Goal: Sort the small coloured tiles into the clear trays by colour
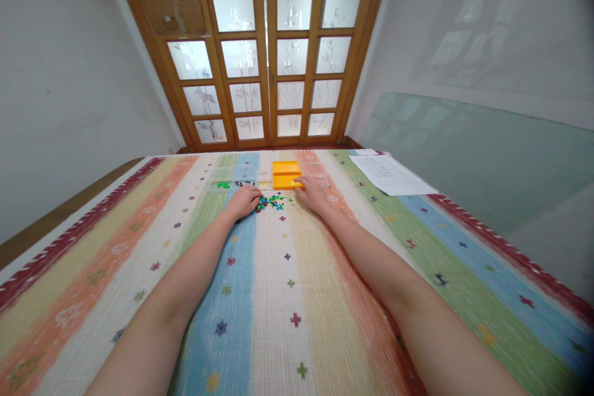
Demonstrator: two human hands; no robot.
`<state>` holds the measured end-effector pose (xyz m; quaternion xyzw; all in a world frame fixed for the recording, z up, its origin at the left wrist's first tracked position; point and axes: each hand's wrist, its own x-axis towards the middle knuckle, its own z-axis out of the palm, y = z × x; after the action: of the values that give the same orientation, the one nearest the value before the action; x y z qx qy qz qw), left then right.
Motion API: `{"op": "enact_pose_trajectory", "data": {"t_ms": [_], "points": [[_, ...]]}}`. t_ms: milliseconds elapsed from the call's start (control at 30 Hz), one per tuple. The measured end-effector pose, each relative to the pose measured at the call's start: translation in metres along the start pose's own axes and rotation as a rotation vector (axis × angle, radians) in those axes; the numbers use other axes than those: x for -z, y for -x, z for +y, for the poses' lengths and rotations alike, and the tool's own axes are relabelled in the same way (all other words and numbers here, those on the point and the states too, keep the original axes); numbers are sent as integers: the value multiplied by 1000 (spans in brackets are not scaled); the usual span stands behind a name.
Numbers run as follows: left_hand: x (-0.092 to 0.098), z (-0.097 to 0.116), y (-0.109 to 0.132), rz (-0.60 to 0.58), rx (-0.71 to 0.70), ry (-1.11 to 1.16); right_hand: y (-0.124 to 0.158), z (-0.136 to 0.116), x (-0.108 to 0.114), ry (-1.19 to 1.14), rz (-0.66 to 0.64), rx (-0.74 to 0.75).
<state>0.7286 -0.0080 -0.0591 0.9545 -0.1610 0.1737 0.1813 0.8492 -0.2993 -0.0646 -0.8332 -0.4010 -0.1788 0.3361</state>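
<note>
A small heap of tiny colourful pieces (277,202), mostly green and blue, lies on the striped tablecloth between my hands. My left hand (245,201) rests at the heap's left side, its fingers curled together and touching down there; whatever they may hold is hidden. Just behind the heap lies an opened orange-yellow box (286,168). At the box's front right corner is my right hand (312,193), with bent fingers close together over the edge. What is between those fingertips is too small to make out. A few yellowish pieces (292,202) lie beside this hand.
Left of the orange-yellow box, clear plastic boxes hold green pieces (223,185), dark red pieces (244,184) and yellow pieces (264,185). A printed paper sheet (390,174) lies at the far right of the table. Beyond the table stand wooden doors (268,74) with glass panes.
</note>
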Motion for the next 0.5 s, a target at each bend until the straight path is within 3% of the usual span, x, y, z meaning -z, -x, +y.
{"op": "enact_pose_trajectory", "data": {"t_ms": [500], "points": [[0, 1, 2, -40, -56, -102, 0, 1, -1, 15, 9, 11]]}}
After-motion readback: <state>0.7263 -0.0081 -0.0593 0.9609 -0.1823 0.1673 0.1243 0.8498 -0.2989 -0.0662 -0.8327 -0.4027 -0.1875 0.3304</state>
